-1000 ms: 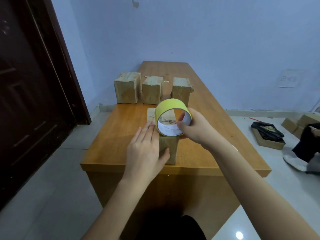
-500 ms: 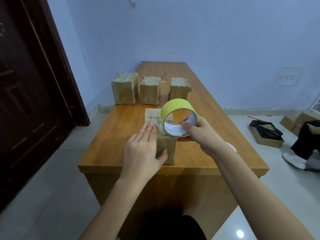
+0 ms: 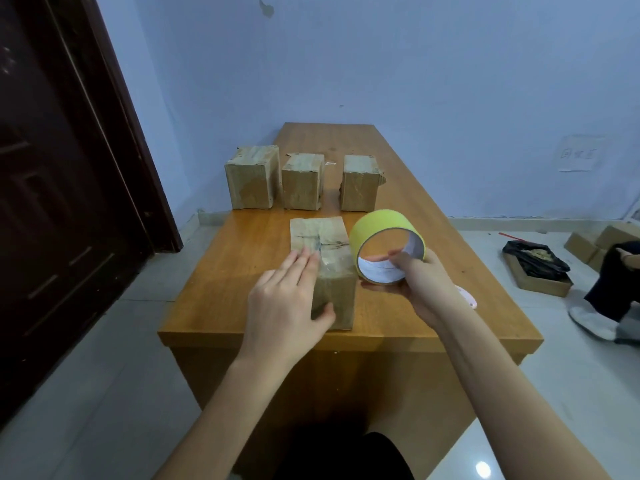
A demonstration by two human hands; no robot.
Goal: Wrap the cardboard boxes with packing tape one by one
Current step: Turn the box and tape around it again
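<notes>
left hand (image 3: 287, 306): flat on the near cardboard box (image 3: 323, 271), fingers straight along its top left side, thumb against the near front face. Pressing, not curled round anything.
right hand (image 3: 420, 285): gripping the yellow tape roll (image 3: 386, 245); fingers hooked inside the core, thumb under the outer rim.
tape roll: held off the table, just right of the near box, open core facing the camera. White inner liner visible. Clear tape strip looks to run from the roll onto the box top, hard to make out.
near box: at the front edge of the wooden table (image 3: 242, 271), long side pointing away from the camera, top shiny with tape, dark scuff marks on it.
far boxes: three in a row further back; left box (image 3: 252, 176), middle box (image 3: 302, 181), right box (image 3: 359, 183). Left and middle close together, right one set apart by a gap. All upright, well apart from the near box.
pink item (image 3: 467, 297): on the table behind the right wrist, mostly hidden; cannot tell what it is.
floor right: open tray with black material (image 3: 536, 268), more cartons (image 3: 602, 242) by the wall, another person's leg (image 3: 609, 289).
left side: dark door (image 3: 52, 202).
wall: paper sheet (image 3: 579, 154) stuck on.
</notes>
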